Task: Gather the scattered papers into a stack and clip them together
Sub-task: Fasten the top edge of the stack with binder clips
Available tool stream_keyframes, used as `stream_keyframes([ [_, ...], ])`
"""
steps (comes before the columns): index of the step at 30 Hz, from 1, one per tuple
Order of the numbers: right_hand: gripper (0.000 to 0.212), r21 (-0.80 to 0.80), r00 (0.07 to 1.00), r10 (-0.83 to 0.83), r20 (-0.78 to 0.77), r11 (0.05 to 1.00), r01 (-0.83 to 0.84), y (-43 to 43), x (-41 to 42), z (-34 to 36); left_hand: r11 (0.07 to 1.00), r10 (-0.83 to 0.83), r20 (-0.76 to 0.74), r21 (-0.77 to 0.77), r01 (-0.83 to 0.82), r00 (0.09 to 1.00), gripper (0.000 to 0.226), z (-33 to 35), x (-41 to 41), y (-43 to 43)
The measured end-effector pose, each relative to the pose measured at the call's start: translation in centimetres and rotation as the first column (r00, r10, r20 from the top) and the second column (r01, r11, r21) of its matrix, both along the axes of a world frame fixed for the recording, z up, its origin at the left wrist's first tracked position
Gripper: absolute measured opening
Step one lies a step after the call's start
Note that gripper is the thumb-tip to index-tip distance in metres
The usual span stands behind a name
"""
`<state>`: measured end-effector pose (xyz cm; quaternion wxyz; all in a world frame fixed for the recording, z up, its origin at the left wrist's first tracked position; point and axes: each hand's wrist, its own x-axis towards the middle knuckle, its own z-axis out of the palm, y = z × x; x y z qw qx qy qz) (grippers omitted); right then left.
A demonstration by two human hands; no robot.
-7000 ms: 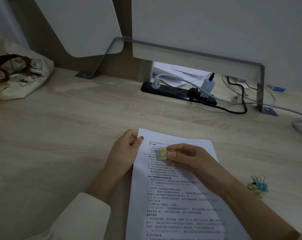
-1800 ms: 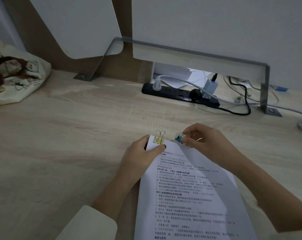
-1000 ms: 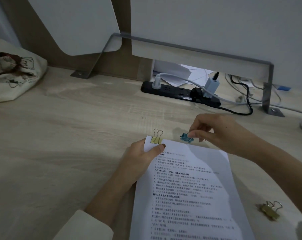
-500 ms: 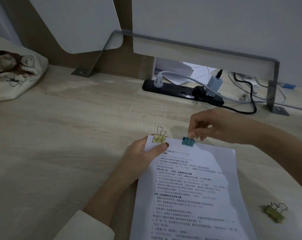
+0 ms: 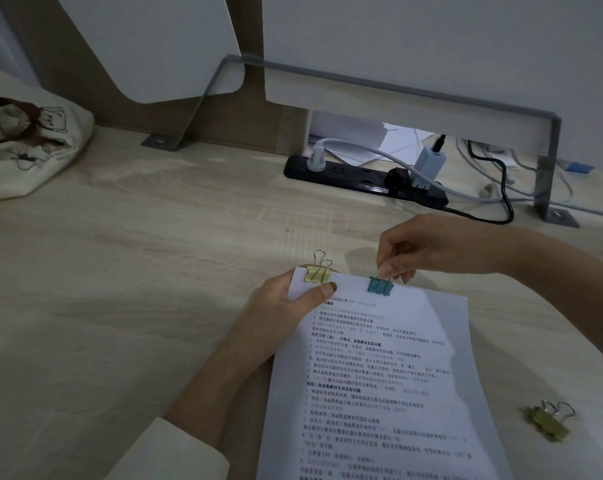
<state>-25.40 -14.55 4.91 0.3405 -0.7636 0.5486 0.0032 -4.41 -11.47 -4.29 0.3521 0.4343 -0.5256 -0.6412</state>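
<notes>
On my feed a pale wood-grain desk [image 5: 120, 271] fills the view under both hands, in dim light. Well beyond the fingertips, white partition panels [image 5: 414, 39] stand at the desk's back edge, with a grey metal bracket [image 5: 546, 161] running along their foot.

The paper stack [image 5: 372, 375] lies on the desk, reaching from the fingers back toward the person. Its top sheet carries printed Chinese text, numbered lines under a few bold headings, and I cannot read the characters with any certainty.

Far to the left of the left fingers sits a cream canvas tote bag [image 5: 26, 150]. It has a cartoon bear drawing and small print that I cannot make out. A black power strip [image 5: 355, 178] lies beyond the right fingers, with a white charger [image 5: 429, 164] plugged in.

The left hand [image 5: 282, 306] grips the stack's upper left corner, thumb curled on top and fingers beneath. Just above that thumb, a yellow binder clip [image 5: 316, 274] bites the top edge with its wire handles upright.

The right hand [image 5: 424, 247] reaches down and pinches the wire handles of a teal binder clip [image 5: 380, 285]. This clip sits on the same edge, directly under the fingertips.

Spare clips [image 5: 549, 422] lie on the desk beside the stack, well apart from both hands.
</notes>
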Motion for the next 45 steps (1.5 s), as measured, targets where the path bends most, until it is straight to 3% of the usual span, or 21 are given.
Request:
stream_keyframes([
  [8, 0.022, 0.075, 0.992, -0.107, 0.065, 0.992, 0.102, 0.3, -0.5, -0.3, 0.999, 0.037, 0.035, 0.006, -0.037, 0.999, 0.008, -0.2, 0.0, -0.2],
  [13, 0.015, -0.125, 0.961, -0.274, 0.048, 0.952, 0.278, 3.2, -2.4, -1.0, 0.996, 0.067, 0.093, -0.058, -0.061, 0.993, 0.007, -0.6, 0.1, -0.3],
  [17, 0.018, -0.201, 0.886, -0.464, -0.023, 0.870, 0.450, 8.9, -5.5, -2.2, 0.960, 0.178, 0.268, -0.257, -0.107, 0.947, 0.034, -1.2, -0.3, -0.1],
  [18, 0.024, -0.222, 0.854, -0.520, -0.033, 0.837, 0.501, 10.6, -6.1, -2.3, 0.947, 0.214, 0.316, -0.299, -0.117, 0.924, 0.045, -1.4, -0.3, 0.0],
  [21, 0.081, -0.285, 0.748, -0.659, -0.081, 0.734, 0.616, 15.2, -7.7, -3.4, 0.886, 0.287, 0.431, -0.459, -0.066, 0.856, 0.060, -2.1, -0.2, 0.3],
  [22, 0.079, -0.269, 0.721, -0.689, -0.074, 0.710, 0.651, 16.4, -8.0, -4.1, 0.849, 0.310, 0.484, -0.529, -0.009, 0.818, 0.057, -2.3, -0.1, 0.5],
  [25, 0.024, -0.246, 0.670, -0.743, 0.011, 0.647, 0.722, 18.6, -7.9, -6.1, 0.784, 0.300, 0.611, -0.595, 0.176, 0.732, 0.051, -2.4, -0.2, 1.1],
  [26, 0.016, -0.261, 0.673, -0.738, 0.040, 0.643, 0.720, 18.9, -7.8, -6.5, 0.784, 0.281, 0.638, -0.583, 0.212, 0.717, 0.055, -2.4, -0.3, 1.2],
  [30, 0.015, -0.205, 0.628, -0.755, 0.188, 0.595, 0.777, 18.8, -7.5, -6.5, 0.782, 0.248, 0.706, -0.550, 0.292, 0.663, 0.059, -1.5, -0.3, 1.9],
  [32, 0.014, -0.163, 0.613, -0.719, 0.329, 0.596, 0.786, 18.4, -7.0, -5.6, 0.774, 0.250, 0.679, -0.569, 0.279, 0.691, 0.050, -0.4, -0.4, 2.4],
  [34, 0.013, -0.106, 0.610, -0.623, 0.489, 0.652, 0.751, 17.8, -5.8, -4.3, 0.803, 0.187, 0.604, -0.549, 0.234, 0.775, 0.039, 1.5, -0.9, 3.6],
  [37, 0.010, -0.058, 0.607, -0.483, 0.631, 0.751, 0.658, 17.1, -3.1, -2.8, 0.929, -0.175, 0.404, -0.234, 0.287, 0.898, 0.025, 4.4, -2.8, 6.4],
  [39, 0.006, -0.058, 0.613, -0.427, 0.665, 0.789, 0.612, 16.6, -1.3, -2.5, 0.921, -0.346, 0.295, -0.075, 0.383, 0.891, 0.027, 5.3, -4.3, 8.0],
  [45, 0.009, -0.035, 0.603, -0.454, 0.656, 0.780, 0.625, 16.1, 0.2, -2.8, 0.924, -0.287, 0.280, -0.171, 0.342, 0.916, 0.023, 5.1, -5.4, 8.5],
])
